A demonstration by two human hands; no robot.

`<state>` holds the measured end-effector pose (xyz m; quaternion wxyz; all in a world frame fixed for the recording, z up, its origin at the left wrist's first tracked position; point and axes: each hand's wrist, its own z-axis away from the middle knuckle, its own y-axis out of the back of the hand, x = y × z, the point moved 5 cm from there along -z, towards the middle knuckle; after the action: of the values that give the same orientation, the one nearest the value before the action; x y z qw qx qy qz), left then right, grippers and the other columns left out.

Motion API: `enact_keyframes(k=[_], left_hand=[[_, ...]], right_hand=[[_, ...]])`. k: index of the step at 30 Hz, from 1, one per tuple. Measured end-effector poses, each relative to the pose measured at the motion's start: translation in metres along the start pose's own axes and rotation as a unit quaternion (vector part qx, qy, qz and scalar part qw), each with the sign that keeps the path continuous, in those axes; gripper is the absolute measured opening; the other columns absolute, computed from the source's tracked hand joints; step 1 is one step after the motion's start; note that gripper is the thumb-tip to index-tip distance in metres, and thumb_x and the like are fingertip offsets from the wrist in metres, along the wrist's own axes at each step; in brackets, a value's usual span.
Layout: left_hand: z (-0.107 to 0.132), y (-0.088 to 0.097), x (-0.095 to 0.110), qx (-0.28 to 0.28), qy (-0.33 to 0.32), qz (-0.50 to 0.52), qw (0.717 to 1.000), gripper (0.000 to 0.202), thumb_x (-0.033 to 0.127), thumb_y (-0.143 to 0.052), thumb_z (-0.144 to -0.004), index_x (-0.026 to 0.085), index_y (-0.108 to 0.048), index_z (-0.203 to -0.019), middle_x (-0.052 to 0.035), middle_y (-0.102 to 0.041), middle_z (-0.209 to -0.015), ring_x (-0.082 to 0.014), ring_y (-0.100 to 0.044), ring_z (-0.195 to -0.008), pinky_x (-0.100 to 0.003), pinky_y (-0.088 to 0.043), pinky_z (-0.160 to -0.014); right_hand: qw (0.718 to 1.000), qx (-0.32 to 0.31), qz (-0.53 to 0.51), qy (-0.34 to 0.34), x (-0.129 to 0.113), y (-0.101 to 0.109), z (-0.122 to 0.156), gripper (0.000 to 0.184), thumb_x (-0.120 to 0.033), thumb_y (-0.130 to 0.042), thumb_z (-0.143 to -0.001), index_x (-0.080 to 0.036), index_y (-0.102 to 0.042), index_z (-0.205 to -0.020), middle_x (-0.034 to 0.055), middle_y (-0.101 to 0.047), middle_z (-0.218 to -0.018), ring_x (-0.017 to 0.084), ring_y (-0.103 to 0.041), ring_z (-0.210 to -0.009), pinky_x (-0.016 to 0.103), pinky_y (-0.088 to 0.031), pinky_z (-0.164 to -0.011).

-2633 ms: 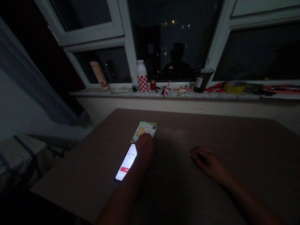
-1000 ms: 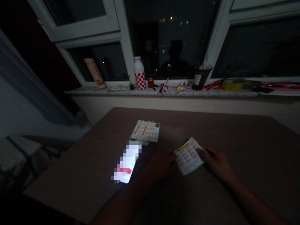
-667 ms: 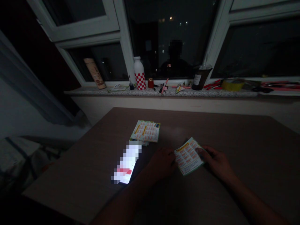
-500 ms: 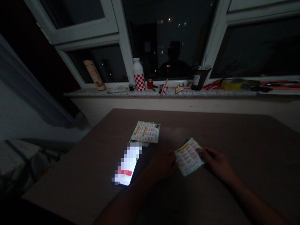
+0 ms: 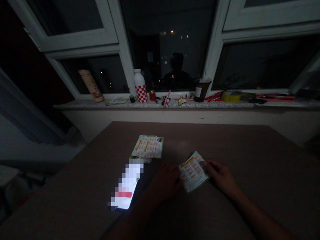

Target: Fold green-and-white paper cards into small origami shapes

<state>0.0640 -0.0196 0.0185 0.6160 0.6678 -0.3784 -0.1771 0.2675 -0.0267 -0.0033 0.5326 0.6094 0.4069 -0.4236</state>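
A printed scratch card with a yellow title strip and rows of orange-red boxes is held tilted just over the table. My right hand pinches its right edge, thumb on top of the print. At its left edge, my left hand has its fingers curled against the card; their tips are dark and partly hidden. A small stack of similar cards lies farther back to the left. Nearer me, left of my left forearm, rests a phone with a lit, blurred-out screen.
Beyond the brown table, a stone windowsill carries a checkered bottle, a tan flask, a small red jar, a dark drink cup and yellow tape. A curtain hangs at left.
The camera view has shifted, so the whole scene sits a little farther left and lower. Both hands keep their places at the card, with no clear movement.
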Motion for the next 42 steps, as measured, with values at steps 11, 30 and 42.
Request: enact_keyframes(k=[11, 30, 42], left_hand=[[-0.001, 0.003, 0.001, -0.001, 0.005, 0.011, 1.000, 0.031, 0.037, -0.055, -0.084, 0.016, -0.055, -0.107, -0.0081, -0.058, -0.111, -0.0227, -0.051, -0.104, -0.037, -0.038, -0.093], [0.001, 0.005, 0.003, -0.004, -0.008, 0.002, 1.000, 0.032, 0.034, -0.057, -0.081, 0.018, -0.055, -0.108, -0.0082, -0.055, -0.117, -0.0235, -0.049, -0.107, -0.039, -0.035, -0.097], [0.001, 0.002, 0.004, -0.002, -0.023, 0.012, 1.000, 0.029, 0.031, -0.054, -0.083, 0.018, -0.055, -0.109, -0.0091, -0.054, -0.120, -0.0242, -0.048, -0.111, -0.041, -0.033, -0.099]], right_hand=[[0.997, 0.053, -0.046, -0.015, -0.001, 0.009, 0.002, 0.045, -0.057, -0.048, -0.080, -0.018, -0.069, -0.072, 0.0046, -0.071, -0.065, 0.022, -0.066, -0.063, 0.030, -0.051, -0.061], [0.992, -0.009, -0.031, 0.119, -0.009, 0.001, 0.004, 0.021, -0.039, -0.059, -0.082, -0.022, -0.068, -0.088, 0.0075, -0.068, -0.098, 0.023, -0.063, -0.091, 0.036, -0.050, -0.081], [0.969, -0.067, 0.102, 0.213, -0.020, -0.016, 0.010, 0.020, -0.031, -0.055, -0.086, -0.026, -0.060, -0.105, 0.0091, -0.055, -0.118, 0.025, -0.053, -0.111, 0.043, -0.044, -0.094]])
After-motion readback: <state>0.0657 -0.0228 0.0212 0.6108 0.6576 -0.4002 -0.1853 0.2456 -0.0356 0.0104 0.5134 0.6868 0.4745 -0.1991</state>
